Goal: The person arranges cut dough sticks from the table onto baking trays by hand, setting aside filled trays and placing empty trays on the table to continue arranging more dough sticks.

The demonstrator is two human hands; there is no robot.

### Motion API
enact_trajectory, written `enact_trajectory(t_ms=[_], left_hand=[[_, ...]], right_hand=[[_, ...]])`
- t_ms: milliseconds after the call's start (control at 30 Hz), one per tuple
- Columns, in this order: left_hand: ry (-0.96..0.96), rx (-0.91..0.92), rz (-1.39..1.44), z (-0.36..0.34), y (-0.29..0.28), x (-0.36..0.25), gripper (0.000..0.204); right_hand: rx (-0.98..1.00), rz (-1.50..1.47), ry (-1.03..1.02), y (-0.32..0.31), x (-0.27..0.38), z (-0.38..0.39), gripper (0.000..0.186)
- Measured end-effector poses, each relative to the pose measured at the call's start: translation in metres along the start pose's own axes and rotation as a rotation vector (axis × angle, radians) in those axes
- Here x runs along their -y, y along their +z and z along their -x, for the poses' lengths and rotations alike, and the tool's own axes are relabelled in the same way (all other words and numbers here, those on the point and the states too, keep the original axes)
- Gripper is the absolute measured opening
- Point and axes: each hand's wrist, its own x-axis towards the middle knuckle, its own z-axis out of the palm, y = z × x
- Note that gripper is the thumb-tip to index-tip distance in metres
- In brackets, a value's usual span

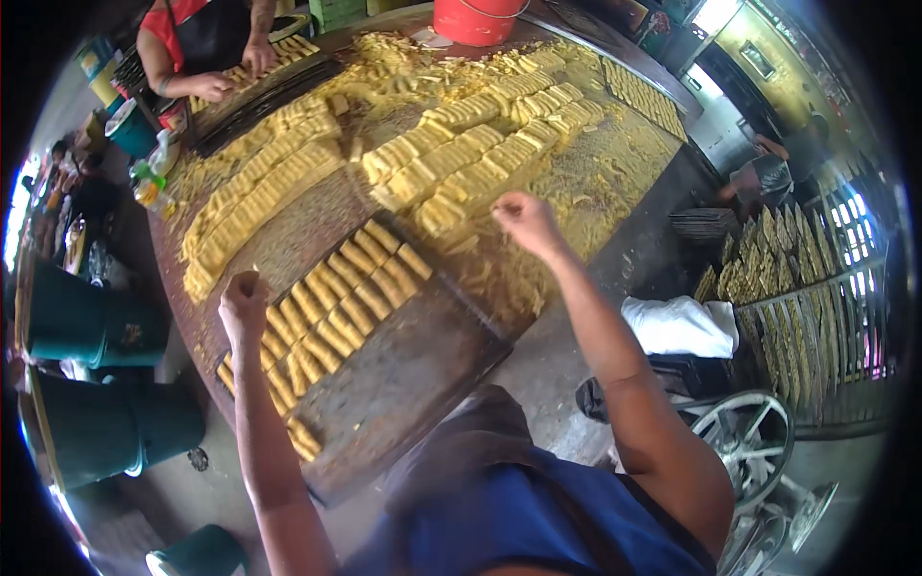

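Note:
My left hand (pixel 245 300) is held over the left edge of a dark baking tray (pixel 413 370), fingers curled in. Whatever lies between its fingertips is too small to tell. Golden dough sticks (pixel 331 298) lie side by side in rows across the far part of this tray. Farther right, my right hand (pixel 526 223) hovers at the near edge of several rows of cut dough sticks (pixel 480 144), its fingers bent together in a pinch. I cannot make out anything in that pinch. More cut dough (pixel 259 197) lies in long rows on the table's left side.
Across the table, a person's hands (pixel 240 72) work at another tray. A red bucket (pixel 475 19) stands at the far edge; dough scraps (pixel 384 58) lie nearby. Green bins (pixel 91 317) line the left. A rack of loaded trays (pixel 788 259) and a spoked wheel (pixel 744 442) are at right.

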Motion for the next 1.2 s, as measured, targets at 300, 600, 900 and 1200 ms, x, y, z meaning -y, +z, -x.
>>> enact_trajectory(t_ms=[300,600,900,1200], left_hand=[[0.548,0.423,-0.239,0.011,0.233,-0.219,0.058],[0.373,0.427,-0.344,0.011,0.302,-0.248,0.078],[0.429,0.486,-0.238,0.019,0.292,-0.238,0.073],[0.539,0.340,-0.195,0.027,0.257,-0.242,0.048]], right_hand=[[0.104,0.469,-0.309,-0.126,-0.103,-0.260,0.049],[0.454,0.735,-0.482,-0.103,-0.152,-0.301,0.080],[0.313,0.467,-0.312,-0.139,-0.161,-0.202,0.071],[0.185,0.314,0.246,-0.191,-0.189,-0.237,0.049]])
